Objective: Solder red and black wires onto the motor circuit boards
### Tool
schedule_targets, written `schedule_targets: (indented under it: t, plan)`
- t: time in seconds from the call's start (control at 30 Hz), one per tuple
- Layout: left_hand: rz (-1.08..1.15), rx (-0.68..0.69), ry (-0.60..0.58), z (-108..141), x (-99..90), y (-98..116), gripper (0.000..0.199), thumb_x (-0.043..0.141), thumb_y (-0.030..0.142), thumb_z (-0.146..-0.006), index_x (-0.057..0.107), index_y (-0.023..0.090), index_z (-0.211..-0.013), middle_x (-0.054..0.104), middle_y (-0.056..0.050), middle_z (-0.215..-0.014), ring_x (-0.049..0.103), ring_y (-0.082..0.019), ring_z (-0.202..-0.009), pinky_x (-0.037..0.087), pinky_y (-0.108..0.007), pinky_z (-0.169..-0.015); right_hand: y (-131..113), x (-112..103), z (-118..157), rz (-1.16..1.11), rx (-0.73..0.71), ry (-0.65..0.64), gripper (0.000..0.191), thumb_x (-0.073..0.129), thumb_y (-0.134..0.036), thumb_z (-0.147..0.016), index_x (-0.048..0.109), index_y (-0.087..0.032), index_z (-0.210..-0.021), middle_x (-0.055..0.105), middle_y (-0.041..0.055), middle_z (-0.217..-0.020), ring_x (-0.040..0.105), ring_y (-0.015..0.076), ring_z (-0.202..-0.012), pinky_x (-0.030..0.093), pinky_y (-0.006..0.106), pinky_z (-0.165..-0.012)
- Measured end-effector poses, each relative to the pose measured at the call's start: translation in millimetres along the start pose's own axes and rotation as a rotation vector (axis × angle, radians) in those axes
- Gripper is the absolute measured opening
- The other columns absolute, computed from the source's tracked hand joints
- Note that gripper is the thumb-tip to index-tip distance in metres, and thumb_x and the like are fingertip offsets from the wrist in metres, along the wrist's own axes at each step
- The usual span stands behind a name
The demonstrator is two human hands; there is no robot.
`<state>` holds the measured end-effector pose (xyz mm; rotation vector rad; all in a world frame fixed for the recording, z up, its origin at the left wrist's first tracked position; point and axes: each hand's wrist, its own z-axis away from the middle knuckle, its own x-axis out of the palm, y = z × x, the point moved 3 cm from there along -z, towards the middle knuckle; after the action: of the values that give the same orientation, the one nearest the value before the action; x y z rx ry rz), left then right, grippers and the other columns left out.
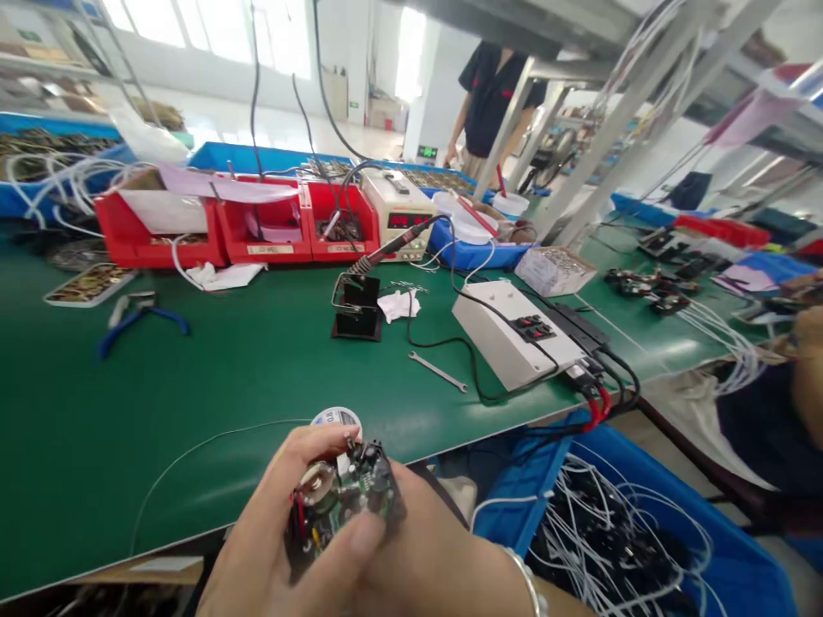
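Note:
Low in the middle of the head view, just off the bench's front edge, a small black assembly with a green circuit board (360,493) is between my hands. My left hand (257,523) is closed round its left side, with the thumb lying across the front of the board. Against its right side and behind it rests my right hand (430,540), a bracelet at the wrist; its fingertips are hidden by the board. Just beyond my left fingers sits a solder wire spool (338,416), its thin wire trailing left over the bench.
On the green bench (270,360) stand a soldering iron (399,244) in its holder, a wrench (438,372), pliers (141,315), red bins (257,227), a power supply (402,210) and a white switch box (514,334). A blue crate (507,523) of wired parts is lower right. Another person (492,103) stands beyond.

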<state>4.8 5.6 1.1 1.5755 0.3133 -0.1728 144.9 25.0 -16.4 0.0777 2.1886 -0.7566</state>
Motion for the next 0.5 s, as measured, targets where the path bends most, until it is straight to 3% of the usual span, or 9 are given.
schedule_targets:
  t: [0.1, 0.17, 0.23, 0.3, 0.37, 0.43, 0.5]
  plan:
    - [-0.070, 0.007, 0.104, -9.7, -20.8, -12.9, 0.050, 0.060, 0.068, -0.095, 0.066, 0.027, -0.124, 0.075, -0.004, -0.119, 0.074, -0.024, -0.105, 0.062, -0.032, -0.090, 5.7, -28.5, -16.8, -0.085, 0.027, 0.112, 0.033, 0.060, -0.043, -0.103, 0.070, -0.019, -0.083, 0.074, -0.0001, -0.081, 0.068, 0.0108, -0.078, 0.053, 0.025, -0.074]
    - [-0.173, 0.128, 0.194, -22.0, -33.0, -18.0, 0.048, 0.068, 0.064, -0.092, 0.065, 0.029, -0.124, 0.075, -0.003, -0.113, 0.074, -0.022, -0.096, 0.063, -0.030, -0.081, 23.3, -58.2, -28.5, -0.151, 0.192, 0.250, 0.032, 0.062, -0.038, -0.103, 0.066, -0.019, -0.079, 0.068, -0.0024, -0.074, 0.063, 0.0066, -0.069, 0.048, 0.021, -0.067]
    - [-0.295, 0.287, 0.265, -35.7, -36.8, -19.1, 0.046, 0.077, 0.059, -0.086, 0.068, 0.030, -0.120, 0.071, -0.003, -0.112, 0.073, -0.023, -0.096, 0.063, -0.031, -0.078, 54.2, -84.0, -44.4, -0.193, 0.367, 0.415, 0.024, 0.060, -0.041, -0.104, 0.068, -0.021, -0.093, 0.067, -0.0020, -0.077, 0.061, 0.0072, -0.070, 0.048, 0.020, -0.066]
    - [-0.342, 0.391, 0.274, -47.4, -30.4, -20.0, 0.043, 0.079, 0.056, -0.086, 0.068, 0.030, -0.119, 0.066, -0.004, -0.115, 0.071, -0.023, -0.102, 0.063, -0.033, -0.083, 94.9, -98.9, -65.7, -0.259, 0.501, 0.529, 0.037, 0.066, -0.054, -0.097, 0.065, -0.023, -0.117, 0.064, -0.0024, -0.081, 0.059, 0.0082, -0.069, 0.049, 0.021, -0.065]
    - [-0.325, 0.450, 0.208, -54.6, -17.3, -22.7, 0.044, 0.081, 0.051, -0.086, 0.067, 0.028, -0.120, 0.065, -0.004, -0.114, 0.071, -0.021, -0.101, 0.063, -0.032, -0.083, 138.4, -104.2, -89.5, -0.318, 0.634, 0.601, 0.056, 0.069, -0.063, -0.092, 0.058, -0.022, -0.129, 0.060, -0.0026, -0.082, 0.056, 0.0079, -0.067, 0.048, 0.021, -0.062]
    - [-0.304, 0.471, 0.156, -56.5, -5.5, -27.7, 0.043, 0.082, 0.046, -0.086, 0.064, 0.026, -0.120, 0.066, -0.003, -0.112, 0.072, -0.019, -0.099, 0.063, -0.029, -0.082, 176.4, -103.3, -112.5, -0.377, 0.762, 0.624, 0.061, 0.069, -0.067, -0.089, 0.059, -0.019, -0.124, 0.056, -0.0030, -0.080, 0.051, 0.0070, -0.061, 0.044, 0.021, -0.056]
    - [-0.294, 0.461, 0.152, -54.7, 0.4, -33.7, 0.042, 0.080, 0.047, -0.089, 0.061, 0.025, -0.120, 0.066, -0.003, -0.113, 0.072, -0.019, -0.101, 0.063, -0.028, -0.084, 204.6, -100.0, -132.3, -0.418, 0.858, 0.625, 0.053, 0.067, -0.065, -0.093, 0.061, -0.016, -0.113, 0.053, -0.0038, -0.077, 0.046, 0.0058, -0.057, 0.041, 0.020, -0.053]
